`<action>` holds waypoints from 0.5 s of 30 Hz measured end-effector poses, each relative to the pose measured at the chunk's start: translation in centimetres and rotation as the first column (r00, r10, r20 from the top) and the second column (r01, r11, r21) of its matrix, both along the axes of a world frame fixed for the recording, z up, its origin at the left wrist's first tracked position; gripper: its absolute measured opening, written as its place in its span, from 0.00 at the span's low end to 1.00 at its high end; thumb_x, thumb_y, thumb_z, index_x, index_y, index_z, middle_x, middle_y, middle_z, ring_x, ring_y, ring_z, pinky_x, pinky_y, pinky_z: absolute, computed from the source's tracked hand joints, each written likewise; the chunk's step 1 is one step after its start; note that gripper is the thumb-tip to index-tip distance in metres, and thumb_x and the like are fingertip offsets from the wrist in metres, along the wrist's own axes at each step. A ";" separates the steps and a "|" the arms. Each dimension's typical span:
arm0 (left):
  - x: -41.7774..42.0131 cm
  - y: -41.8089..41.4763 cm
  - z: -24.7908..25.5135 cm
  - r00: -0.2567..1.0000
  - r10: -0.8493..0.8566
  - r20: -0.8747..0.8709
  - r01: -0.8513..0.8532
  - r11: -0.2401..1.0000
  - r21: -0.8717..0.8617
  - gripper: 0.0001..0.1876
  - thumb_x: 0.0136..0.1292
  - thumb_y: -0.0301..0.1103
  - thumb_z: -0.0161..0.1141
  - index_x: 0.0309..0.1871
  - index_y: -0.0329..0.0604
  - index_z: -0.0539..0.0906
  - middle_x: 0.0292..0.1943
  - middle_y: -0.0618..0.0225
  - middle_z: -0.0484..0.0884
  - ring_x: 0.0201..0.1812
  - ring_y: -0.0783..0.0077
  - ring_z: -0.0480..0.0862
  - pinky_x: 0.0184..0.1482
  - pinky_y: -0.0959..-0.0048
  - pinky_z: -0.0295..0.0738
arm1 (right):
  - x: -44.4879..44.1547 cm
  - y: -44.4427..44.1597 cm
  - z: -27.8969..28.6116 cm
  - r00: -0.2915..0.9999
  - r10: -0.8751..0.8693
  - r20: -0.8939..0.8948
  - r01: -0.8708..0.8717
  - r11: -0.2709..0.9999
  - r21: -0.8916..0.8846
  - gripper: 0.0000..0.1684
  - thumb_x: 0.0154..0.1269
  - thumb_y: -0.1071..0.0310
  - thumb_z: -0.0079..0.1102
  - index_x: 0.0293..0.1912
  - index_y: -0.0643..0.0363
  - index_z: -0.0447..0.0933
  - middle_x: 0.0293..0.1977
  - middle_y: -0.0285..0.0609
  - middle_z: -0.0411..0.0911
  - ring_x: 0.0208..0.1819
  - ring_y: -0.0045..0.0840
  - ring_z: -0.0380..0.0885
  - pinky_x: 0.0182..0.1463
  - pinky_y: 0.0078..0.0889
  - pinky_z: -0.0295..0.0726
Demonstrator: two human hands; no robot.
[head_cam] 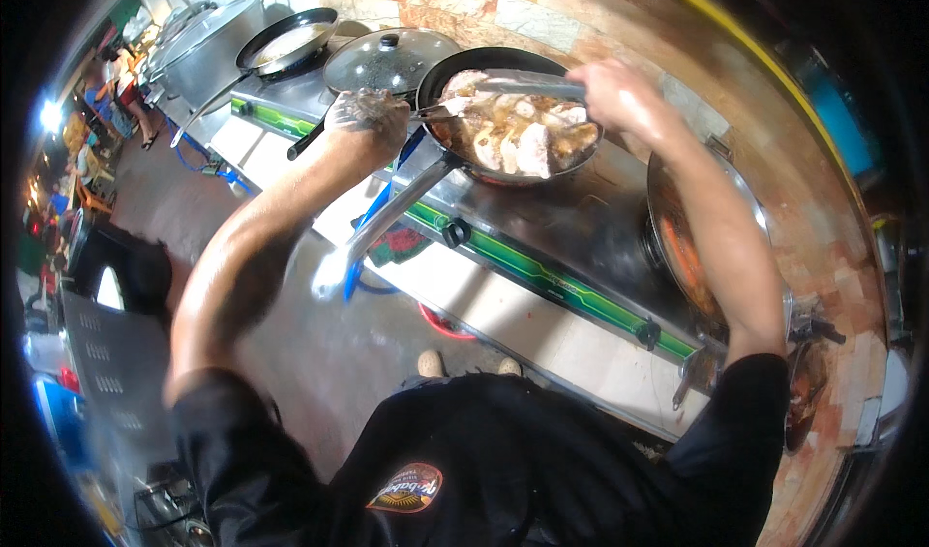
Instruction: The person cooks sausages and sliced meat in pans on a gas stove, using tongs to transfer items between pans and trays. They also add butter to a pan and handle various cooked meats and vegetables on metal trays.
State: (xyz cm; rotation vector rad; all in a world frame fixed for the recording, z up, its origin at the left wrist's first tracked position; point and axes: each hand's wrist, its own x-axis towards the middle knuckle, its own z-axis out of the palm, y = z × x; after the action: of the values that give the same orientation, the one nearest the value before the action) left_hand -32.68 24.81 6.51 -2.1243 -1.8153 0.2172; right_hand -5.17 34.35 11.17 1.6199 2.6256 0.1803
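Observation:
A black frying pan holds pale pieces of meat in brown liquid. Its long metal handle points down and left. My left hand is closed around a utensil whose thin metal end reaches over the pan's left rim. A black handle sticks out beyond this hand; I cannot tell whether it belongs to the utensil or to the covered pan behind. From the right, my right hand grips a broad metal utensil lying across the meat; its exact kind is unclear.
The pan sits on a steel gas stove with black knobs. Left of it stand a pan under a glass lid, another frying pan and a large metal pot. A wide pan lies beneath my right forearm. People are far left.

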 end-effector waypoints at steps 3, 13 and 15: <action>-0.5 0.4 0.4 0.997 0.034 0.063 -0.024 0.989 -0.148 0.10 0.62 0.26 0.51 0.43 0.42 0.82 0.41 0.53 0.84 0.45 0.53 0.85 0.46 0.57 0.81 | -2.9 2.2 -4.0 0.999 0.029 0.018 -0.030 0.998 0.048 0.24 0.60 0.76 0.50 0.55 0.51 0.79 0.50 0.46 0.80 0.47 0.35 0.82 0.52 0.37 0.82; 0.6 -0.2 -0.2 0.988 0.135 0.073 -0.122 0.980 -0.157 0.14 0.70 0.35 0.43 0.50 0.44 0.79 0.55 0.52 0.78 0.56 0.50 0.79 0.56 0.51 0.74 | -2.7 6.1 -7.0 0.999 -0.042 -0.034 0.045 0.992 0.121 0.15 0.63 0.71 0.49 0.45 0.58 0.82 0.43 0.52 0.82 0.44 0.43 0.83 0.49 0.42 0.82; 0.2 0.5 -0.4 0.985 0.145 0.095 -0.134 0.984 -0.117 0.14 0.70 0.35 0.44 0.49 0.43 0.79 0.54 0.53 0.79 0.54 0.50 0.80 0.56 0.51 0.74 | -2.0 5.3 -5.0 0.998 -0.053 -0.031 0.056 0.992 0.113 0.19 0.62 0.72 0.49 0.50 0.55 0.81 0.45 0.51 0.82 0.48 0.42 0.82 0.51 0.44 0.80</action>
State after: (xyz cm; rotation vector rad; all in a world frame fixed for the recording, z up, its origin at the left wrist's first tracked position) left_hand -32.50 25.26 6.06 -2.1179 -2.0590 0.2514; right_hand -7.17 39.61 6.18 1.7389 2.6325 0.3134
